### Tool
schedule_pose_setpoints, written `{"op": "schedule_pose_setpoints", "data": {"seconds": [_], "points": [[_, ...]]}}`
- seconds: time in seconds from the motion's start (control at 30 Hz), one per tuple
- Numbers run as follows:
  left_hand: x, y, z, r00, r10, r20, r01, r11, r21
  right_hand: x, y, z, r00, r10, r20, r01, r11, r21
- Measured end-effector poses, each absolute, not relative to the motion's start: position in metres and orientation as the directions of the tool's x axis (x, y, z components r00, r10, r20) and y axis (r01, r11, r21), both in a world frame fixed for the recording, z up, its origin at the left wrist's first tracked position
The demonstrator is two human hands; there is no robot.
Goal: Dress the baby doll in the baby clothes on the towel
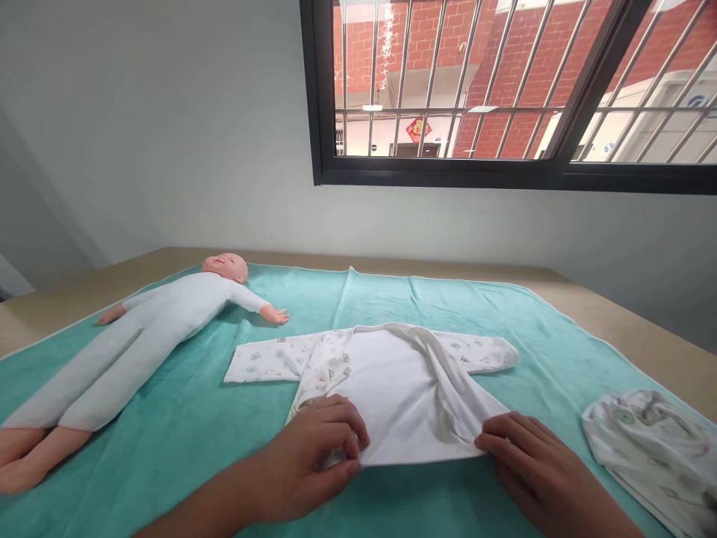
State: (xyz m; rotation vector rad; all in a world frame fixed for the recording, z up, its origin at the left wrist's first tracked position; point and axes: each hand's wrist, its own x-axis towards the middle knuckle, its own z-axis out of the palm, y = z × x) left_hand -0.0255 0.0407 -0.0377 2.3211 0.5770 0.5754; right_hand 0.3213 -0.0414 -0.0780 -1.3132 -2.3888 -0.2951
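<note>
On one green cloth (381, 295) lie one doll (179, 302), one bunched garment (644, 441) and, between them, one opened shirt (392, 396), pinched at the bottom by one left hand (314, 456) and one right hand (541, 467).

Daylight is showing brightly in the window (476, 82) at one o'clock, pale glare marking its glass (373, 108), wall (168, 134) looking dimmer toward ten, soft shadow lying beside the doll (168, 306) at eight, bundled cloth (644, 441) stretching at four.

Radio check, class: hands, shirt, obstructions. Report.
Left hand, right hand: both gripping shirt hem. Shirt spread open on towel. Doll, patterned cloth off to sides.
</note>
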Motion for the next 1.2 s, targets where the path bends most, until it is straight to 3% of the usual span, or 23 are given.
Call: {"op": "schedule_pose_setpoints", "data": {"seconds": [0.23,0.37,0.6,0.8,1.07,1.2], "points": [[-0.024,0.039,-0.035,0.851,0.49,0.189,0.288,-0.736,0.613,0.322,-0.043,-0.076,-0.455,0.801,0.389,0.859,0.51,-0.045],[-0.025,0.043,-0.038,0.817,0.54,0.204,0.333,-0.73,0.597,0.318,-0.042,-0.075,-0.455,0.817,0.353,0.864,0.502,-0.048],[-0.042,0.077,-0.059,0.451,0.854,0.26,0.72,-0.52,0.459,0.318,-0.043,-0.076,-0.397,0.885,0.245,0.868,0.448,-0.213],[-0.061,0.103,-0.07,0.247,0.943,0.223,0.836,-0.324,0.443,0.318,-0.043,-0.081,-0.342,0.905,0.252,0.86,0.41,-0.304],[-0.055,0.099,-0.073,0.299,0.934,0.197,0.851,-0.355,0.387,0.311,-0.041,-0.067,-0.297,0.847,0.441,0.847,0.447,-0.288],[-0.053,0.089,-0.061,0.453,0.846,0.28,0.725,-0.533,0.436,0.269,-0.065,-0.059,-0.354,0.774,0.525,0.812,0.533,-0.238]]}}
